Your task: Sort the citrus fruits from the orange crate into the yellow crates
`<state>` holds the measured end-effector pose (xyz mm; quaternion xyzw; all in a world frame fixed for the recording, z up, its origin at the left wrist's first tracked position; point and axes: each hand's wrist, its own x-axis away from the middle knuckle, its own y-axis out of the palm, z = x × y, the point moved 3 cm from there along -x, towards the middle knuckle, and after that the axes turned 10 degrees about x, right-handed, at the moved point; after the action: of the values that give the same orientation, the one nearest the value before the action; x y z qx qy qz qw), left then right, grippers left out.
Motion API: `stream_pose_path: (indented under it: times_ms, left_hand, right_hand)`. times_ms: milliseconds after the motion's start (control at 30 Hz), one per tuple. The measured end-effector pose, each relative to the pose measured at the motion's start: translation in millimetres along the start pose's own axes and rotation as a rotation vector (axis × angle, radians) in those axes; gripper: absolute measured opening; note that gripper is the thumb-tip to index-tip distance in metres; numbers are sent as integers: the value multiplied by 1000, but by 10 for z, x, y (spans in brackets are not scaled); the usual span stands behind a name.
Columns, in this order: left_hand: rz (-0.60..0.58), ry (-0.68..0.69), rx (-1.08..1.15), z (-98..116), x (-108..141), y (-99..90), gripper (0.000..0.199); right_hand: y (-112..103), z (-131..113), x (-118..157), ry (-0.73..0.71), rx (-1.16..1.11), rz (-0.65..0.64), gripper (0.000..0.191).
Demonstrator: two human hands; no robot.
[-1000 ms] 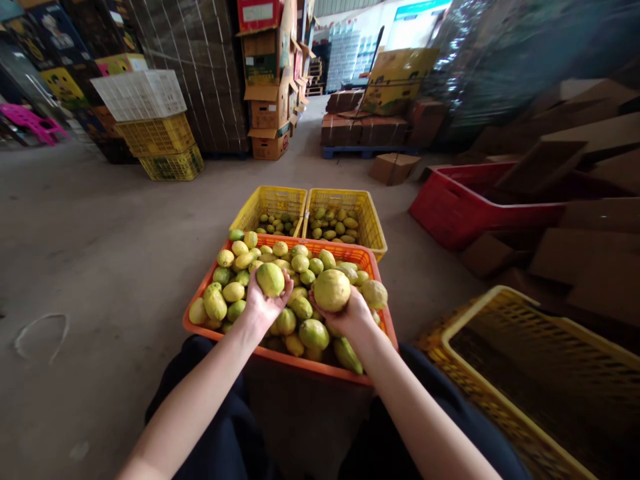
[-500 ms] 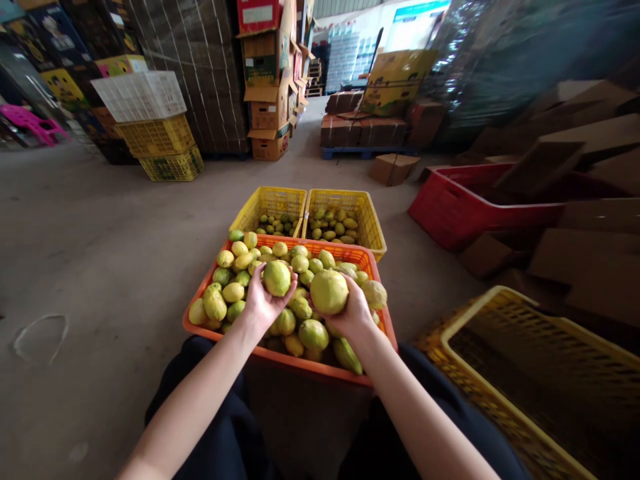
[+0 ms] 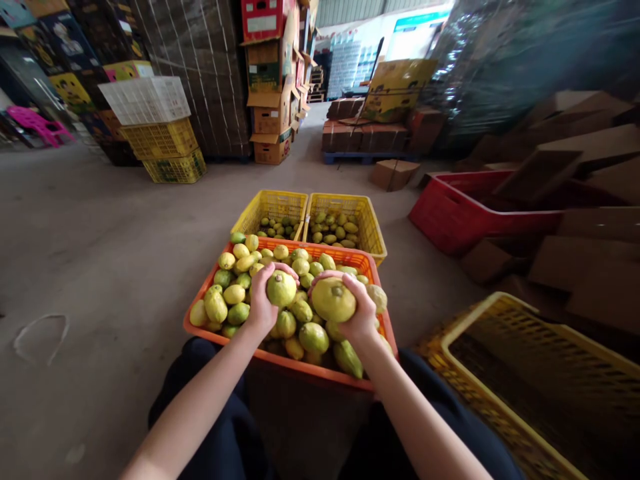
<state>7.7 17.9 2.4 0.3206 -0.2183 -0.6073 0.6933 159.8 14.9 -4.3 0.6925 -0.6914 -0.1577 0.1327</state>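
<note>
My left hand [image 3: 260, 303] grips a round yellow-green fruit [image 3: 281, 288], much like a large lemon, with its stem end turned toward me. A bigger yellow-green fruit [image 3: 333, 299] is held in my right hand [image 3: 363, 310], its brown stem scar facing me too. Both hands hover over an orange plastic crate [image 3: 295, 371] heaped with similar fruit [image 3: 314, 338], some greener, some yellower, some knobbly. The held fruits sit side by side with a small gap between them. My right forearm hides part of the crate's right side.
Two yellow crates [image 3: 373, 230] with smaller fruit stand just beyond the orange one. At my right are a large yellow crate [image 3: 493, 363], a red bin [image 3: 445, 217] and loose cardboard [image 3: 590, 260]. Stacked crates [image 3: 163, 140] and cartons [image 3: 270, 117] stand farther back.
Both hands have rolled their fruits so that the stem ends face me. The left hand's fingers now wrap over the far side of its fruit; both fruits have shifted slightly right.
</note>
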Motion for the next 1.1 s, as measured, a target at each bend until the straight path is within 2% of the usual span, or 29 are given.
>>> stream_pose_path:
  times_ms: [100,200,300,400,533,600,733,900,1033,1100]
  left_hand:
    - [-24,54,-77,5,18,-59,28]
    - [30,-14,-59,-14,36,-130,24]
    - [125,-97,40,-25,45,-129,28]
    - [169,-189,106,-25,8,-45,25]
    - [318,-481,265,-75,-61,-12,27]
    - [375,-577,337,-98,-76,-44,29]
    - [367,-616,428,-129,-62,-88,35]
    - [340,-637,412,-150,-89,-83,34]
    - [245,-691,123,-191,-189,-161,26]
    - [182,-726,-26,-252,-147,-243,19]
  right_hand:
    - [-1,-15,48,-107,98,10,24]
    - [4,-20,81,-84,53,4,15]
    - [30,-37,89,79,-97,72,12]
    - [82,-53,75,285,-249,161,11]
    - [97,7,23,520,-373,217,23]
    - [65,65,-6,580,-424,247,26]
    - [9,152,-43,595,-456,296,22]
    - [21,187,-23,644,-487,308,26]
    - [-18,111,-12,600,-477,367,18]
    - [-47,40,-14,588,-490,376,20]
